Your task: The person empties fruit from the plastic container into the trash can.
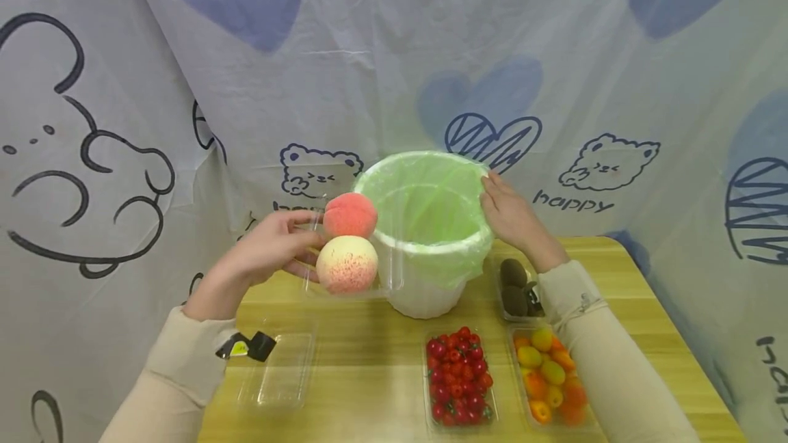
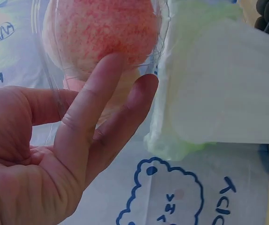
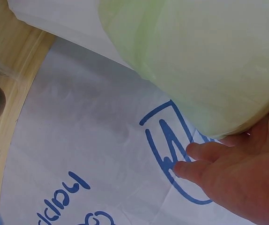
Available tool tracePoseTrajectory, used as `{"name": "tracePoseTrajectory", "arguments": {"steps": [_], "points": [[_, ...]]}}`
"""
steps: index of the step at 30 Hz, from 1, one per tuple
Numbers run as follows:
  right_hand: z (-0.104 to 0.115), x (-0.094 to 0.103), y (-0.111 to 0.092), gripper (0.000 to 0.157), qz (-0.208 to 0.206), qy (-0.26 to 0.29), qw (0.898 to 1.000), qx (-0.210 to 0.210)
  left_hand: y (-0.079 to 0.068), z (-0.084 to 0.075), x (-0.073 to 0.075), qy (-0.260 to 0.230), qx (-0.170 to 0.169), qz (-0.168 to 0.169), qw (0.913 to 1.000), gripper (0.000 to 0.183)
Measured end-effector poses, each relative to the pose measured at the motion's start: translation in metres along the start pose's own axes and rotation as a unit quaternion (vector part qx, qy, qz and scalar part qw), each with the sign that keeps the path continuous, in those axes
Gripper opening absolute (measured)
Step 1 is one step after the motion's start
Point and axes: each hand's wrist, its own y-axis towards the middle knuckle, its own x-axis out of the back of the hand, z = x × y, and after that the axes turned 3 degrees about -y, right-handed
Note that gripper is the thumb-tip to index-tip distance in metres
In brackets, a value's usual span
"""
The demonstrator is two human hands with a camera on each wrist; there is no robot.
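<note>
In the head view my left hand [image 1: 277, 245] holds a clear plastic box [image 1: 394, 272] by its left side, raised above the table. Inside it sit a red peach [image 1: 351, 216] and a pale yellow-pink peach [image 1: 347, 265]. The left wrist view has the fingers spread under the box, close below a peach [image 2: 101, 35]. Just right of the box stands a white trash can [image 1: 425, 296] lined with a green bag [image 1: 431, 204]. My right hand [image 1: 511, 214] grips the can's right rim; the right wrist view shows two of its fingers [image 3: 202, 152] outside the bag.
A box of cherry tomatoes [image 1: 458, 378] sits at the front of the wooden table [image 1: 363, 374]. Right of it are a box of small orange and yellow fruit [image 1: 548, 374] and one of kiwis [image 1: 514, 286]. An empty clear box [image 1: 283, 371] lies front left. A printed curtain [image 1: 369, 74] hangs behind.
</note>
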Motion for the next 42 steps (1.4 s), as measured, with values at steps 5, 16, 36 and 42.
{"name": "tracePoseTrajectory", "arguments": {"steps": [5,16,36,42], "points": [[0.000,-0.001,0.001,0.061,0.001,-0.001,1.000,0.002,0.018,-0.014,0.005,0.004,0.016,-0.004,0.9999,0.055],[0.000,-0.002,0.001,0.061,0.002,0.001,1.000,0.000,0.061,-0.032,0.000,-0.019,0.019,-0.067,0.9974,0.046],[-0.003,-0.001,0.000,0.061,-0.007,0.013,1.000,0.000,0.126,-0.049,-0.032,-0.010,-0.047,-0.212,0.9761,0.049],[-0.003,-0.001,-0.001,0.061,-0.010,0.011,1.000,0.003,0.139,-0.043,-0.045,0.021,-0.078,-0.259,0.9624,0.056]]}}
